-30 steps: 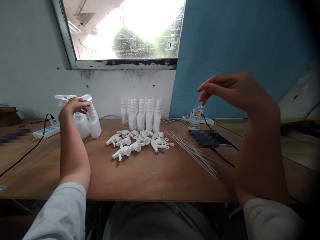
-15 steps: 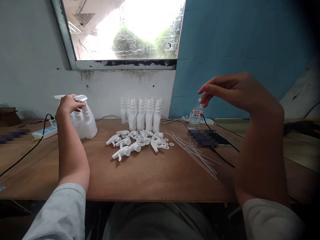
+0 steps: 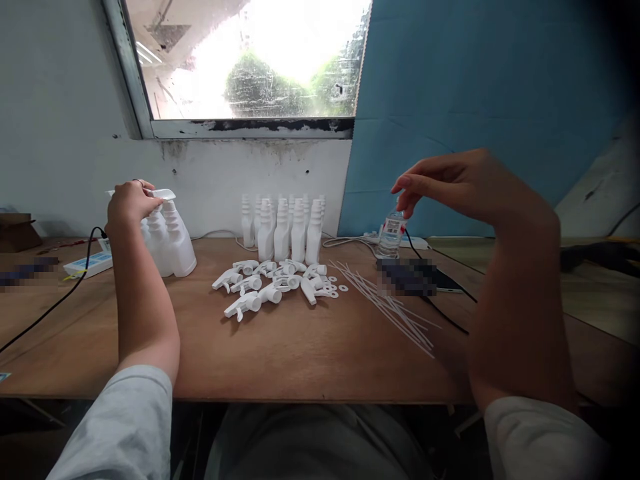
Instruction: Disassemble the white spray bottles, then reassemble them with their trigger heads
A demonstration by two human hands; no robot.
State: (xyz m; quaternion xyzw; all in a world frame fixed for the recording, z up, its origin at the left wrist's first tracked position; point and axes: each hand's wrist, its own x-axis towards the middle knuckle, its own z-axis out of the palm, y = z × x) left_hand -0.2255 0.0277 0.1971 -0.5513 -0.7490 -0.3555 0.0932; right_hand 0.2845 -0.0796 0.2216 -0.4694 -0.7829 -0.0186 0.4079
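Observation:
On the left, my left hand [image 3: 131, 203] is closed around the top of a white spray bottle, by its trigger head [image 3: 163, 194]. My wrist and fingers hide part of it. White bottle bodies [image 3: 179, 247] stand close together beside and behind that forearm. My right hand [image 3: 445, 183] hangs in the air with its fingers loosely bent and apart, nothing seen in them. Its fingertips overlap the top of a clear water bottle [image 3: 390, 239] in view; contact cannot be made out. Several loose white trigger heads [image 3: 250, 302] lie mid-table.
Several white bottles without heads [image 3: 281, 233] stand in rows by the wall. Small white rings [image 3: 343, 289] and thin white tubes [image 3: 385, 303] lie right of the trigger heads. A phone [image 3: 447, 280], cables and a white power strip [image 3: 90, 265] are on the wooden table [image 3: 300, 360].
My left hand has shifted slightly left and up, and the bottle bodies beside it have moved a little right. My right hand has dropped slightly and drifted left.

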